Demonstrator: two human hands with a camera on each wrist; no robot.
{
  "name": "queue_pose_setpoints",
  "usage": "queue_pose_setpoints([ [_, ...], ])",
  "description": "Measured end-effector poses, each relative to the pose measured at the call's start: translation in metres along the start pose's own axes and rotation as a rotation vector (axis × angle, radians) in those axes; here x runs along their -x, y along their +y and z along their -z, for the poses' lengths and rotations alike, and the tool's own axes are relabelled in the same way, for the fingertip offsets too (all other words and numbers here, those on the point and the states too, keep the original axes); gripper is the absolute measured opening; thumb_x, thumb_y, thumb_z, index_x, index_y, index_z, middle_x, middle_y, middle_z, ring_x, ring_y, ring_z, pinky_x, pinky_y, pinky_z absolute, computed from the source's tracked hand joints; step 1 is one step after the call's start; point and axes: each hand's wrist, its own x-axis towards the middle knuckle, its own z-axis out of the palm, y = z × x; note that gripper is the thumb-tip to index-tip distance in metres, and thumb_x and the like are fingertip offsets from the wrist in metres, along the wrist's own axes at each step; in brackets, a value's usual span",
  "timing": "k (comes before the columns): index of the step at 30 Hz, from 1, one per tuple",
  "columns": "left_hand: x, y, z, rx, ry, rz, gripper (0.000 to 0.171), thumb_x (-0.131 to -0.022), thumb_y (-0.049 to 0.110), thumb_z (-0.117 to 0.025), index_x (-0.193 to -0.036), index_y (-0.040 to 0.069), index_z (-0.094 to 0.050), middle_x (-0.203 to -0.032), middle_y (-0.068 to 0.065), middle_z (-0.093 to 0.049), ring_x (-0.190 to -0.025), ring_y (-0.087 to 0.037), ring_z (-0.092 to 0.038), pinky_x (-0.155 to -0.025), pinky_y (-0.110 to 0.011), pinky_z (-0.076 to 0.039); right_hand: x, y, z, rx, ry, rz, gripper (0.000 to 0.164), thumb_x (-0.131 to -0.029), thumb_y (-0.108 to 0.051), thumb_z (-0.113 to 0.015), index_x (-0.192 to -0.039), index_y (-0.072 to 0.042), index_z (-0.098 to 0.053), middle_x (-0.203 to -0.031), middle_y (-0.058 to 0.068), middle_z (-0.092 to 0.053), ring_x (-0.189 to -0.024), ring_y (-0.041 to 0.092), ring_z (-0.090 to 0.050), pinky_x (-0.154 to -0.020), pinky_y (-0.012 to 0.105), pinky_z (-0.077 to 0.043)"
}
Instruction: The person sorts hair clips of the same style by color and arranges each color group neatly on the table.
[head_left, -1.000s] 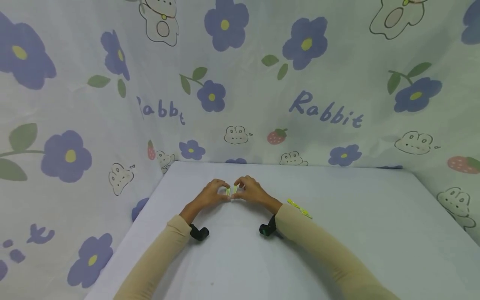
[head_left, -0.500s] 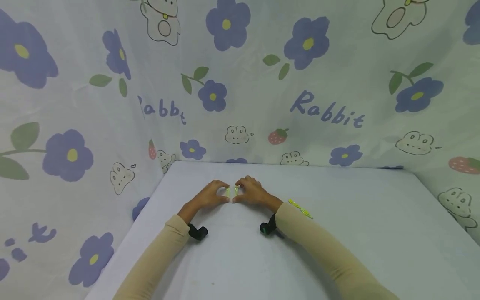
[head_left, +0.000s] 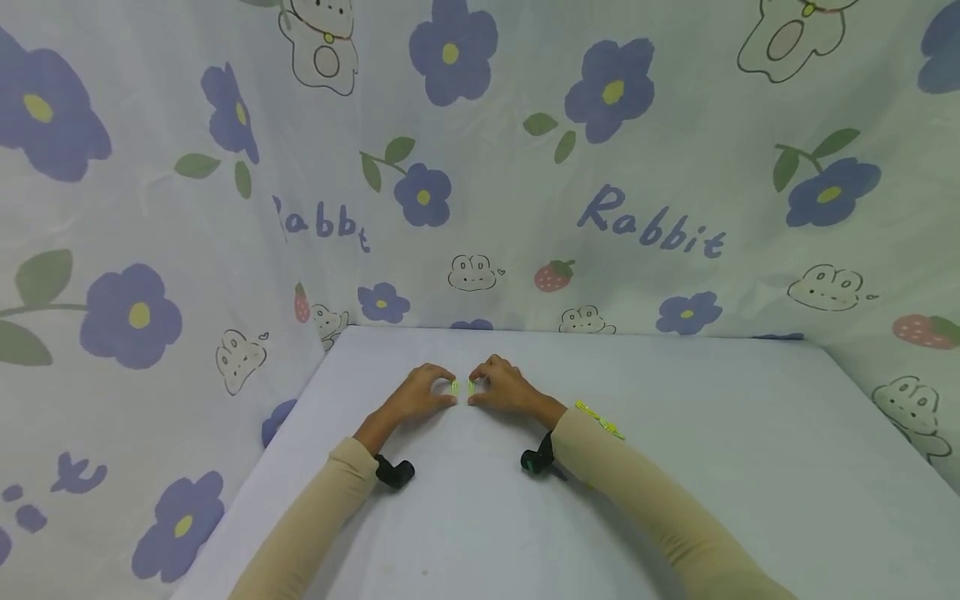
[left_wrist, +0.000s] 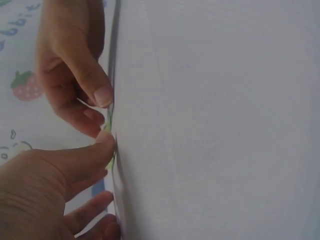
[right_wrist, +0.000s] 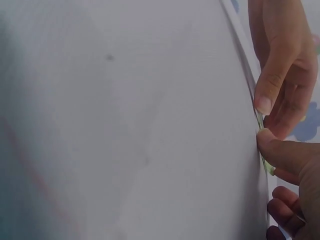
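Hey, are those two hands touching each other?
No, the head view shows a gap between the left hand and the right hand.

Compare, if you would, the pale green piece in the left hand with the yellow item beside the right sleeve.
The pale green piece is pinched in the left hand, while the yellow item lies on the table beside the right sleeve.
In the head view, the pale green piece runs nearly vertically and shows shorter; the yellow item slants and shows longer.
The yellow item looks brighter than the pale green piece.
Both appear slim.
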Motion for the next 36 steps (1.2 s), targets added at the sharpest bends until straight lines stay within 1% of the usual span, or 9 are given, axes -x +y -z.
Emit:
queue_pose_setpoints([
  [3, 0.001, 0.000, 0.000, -0.009, -0.007, 0.011, 0.044, -0.088, 0.028, -0.077, -0.126, 0.010, -0.066, -0.140, -0.018, -0.055, -0.136, -0.040, -0.045, -0.114, -0.055, -0.035, -0.001, 0.001, -0.002, 0.008, 0.006, -0.003, 0.049, -0.086, -0.039, -0.079, -0.125, -0.012, -0.066, -0.116, 0.007, -0.058, -0.100, 0.017, -0.053, -0.088, 0.037, -0.041],
  [7, 0.001, -0.002, 0.001, -0.008, -0.018, 0.007, 0.046, -0.089, 0.030, -0.076, -0.130, 0.011, -0.064, -0.142, -0.018, -0.054, -0.138, -0.040, -0.044, -0.114, -0.057, -0.034, 0.000, 0.000, -0.002, 0.001, 0.010, -0.009, 0.054, -0.085, -0.040, -0.079, -0.128, -0.010, -0.064, -0.117, 0.008, -0.058, -0.103, 0.019, -0.054, -0.089, 0.038, -0.041],
  [14, 0.002, -0.007, 0.001, 0.004, -0.033, 0.005, 0.048, -0.089, 0.027, -0.077, -0.132, 0.013, -0.063, -0.144, -0.017, -0.052, -0.139, -0.040, -0.042, -0.114, -0.058, -0.034, 0.000, -0.001, -0.003, 0.060, 0.006, 0.022, 0.048, -0.086, -0.041, -0.078, -0.123, -0.011, -0.068, -0.114, 0.007, -0.060, -0.101, 0.019, -0.053, -0.088, 0.039, -0.041],
  [18, 0.001, -0.005, 0.001, 0.000, -0.031, 0.001, 0.046, -0.088, 0.027, -0.077, -0.130, 0.014, -0.064, -0.143, -0.017, -0.053, -0.137, -0.041, -0.043, -0.113, -0.058, -0.035, 0.000, -0.001, -0.005, 0.079, 0.027, 0.030, 0.048, -0.085, -0.042, -0.078, -0.122, -0.012, -0.069, -0.114, 0.007, -0.061, -0.100, 0.019, -0.053, -0.086, 0.038, -0.042],
  [24, 0.001, 0.001, 0.000, -0.016, -0.028, 0.019, 0.044, -0.088, 0.029, -0.077, -0.128, 0.015, -0.065, -0.142, -0.017, -0.052, -0.136, -0.041, -0.043, -0.112, -0.058, -0.036, -0.002, -0.002, -0.009, 0.115, 0.061, 0.034, 0.050, -0.084, -0.048, -0.077, -0.121, -0.015, -0.069, -0.114, 0.005, -0.061, -0.099, 0.019, -0.054, -0.082, 0.035, -0.041],
  [29, 0.000, 0.002, 0.000, -0.019, -0.015, 0.000, 0.042, -0.088, 0.029, -0.078, -0.126, 0.014, -0.067, -0.140, -0.018, -0.053, -0.133, -0.042, -0.044, -0.111, -0.059, -0.037, -0.003, -0.003, -0.010, 0.145, 0.073, 0.019, 0.052, -0.083, -0.051, -0.077, -0.121, -0.017, -0.068, -0.115, 0.005, -0.061, -0.100, 0.019, -0.055, -0.082, 0.035, -0.041],
  [36, 0.002, 0.002, -0.002, -0.020, -0.009, 0.008, 0.043, -0.088, 0.031, -0.078, -0.126, 0.016, -0.067, -0.141, -0.017, -0.052, -0.132, -0.042, -0.044, -0.109, -0.059, -0.039, -0.004, -0.003, -0.013, 0.156, 0.080, 0.014, 0.052, -0.083, -0.052, -0.077, -0.120, -0.017, -0.068, -0.118, 0.005, -0.061, -0.104, 0.021, -0.056, -0.084, 0.036, -0.041],
])
